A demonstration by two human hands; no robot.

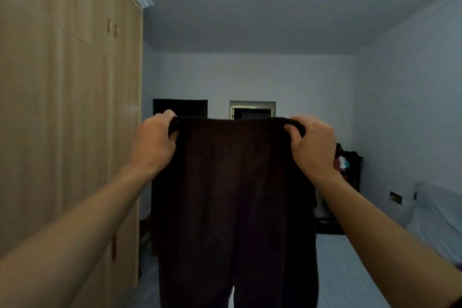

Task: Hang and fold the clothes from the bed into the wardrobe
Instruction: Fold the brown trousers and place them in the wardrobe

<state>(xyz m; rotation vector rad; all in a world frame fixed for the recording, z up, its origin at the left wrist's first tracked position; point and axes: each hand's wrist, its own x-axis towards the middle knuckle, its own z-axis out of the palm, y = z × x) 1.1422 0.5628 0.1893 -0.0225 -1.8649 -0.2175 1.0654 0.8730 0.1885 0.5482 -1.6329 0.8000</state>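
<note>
A pair of dark brown trousers hangs in front of me, held up by the waistband with both legs dropping below the frame. My left hand grips the left end of the waistband. At the right end, my right hand grips it too, with the thumb over the front. The light wooden wardrobe fills the left side with its doors closed. Part of the bed with a pale blue sheet shows low on the right.
A dark rack with coloured items stands by the far right wall. A dark doorway and a window are in the far wall. A white pillow lies at the bed's right side. A narrow floor strip runs between wardrobe and bed.
</note>
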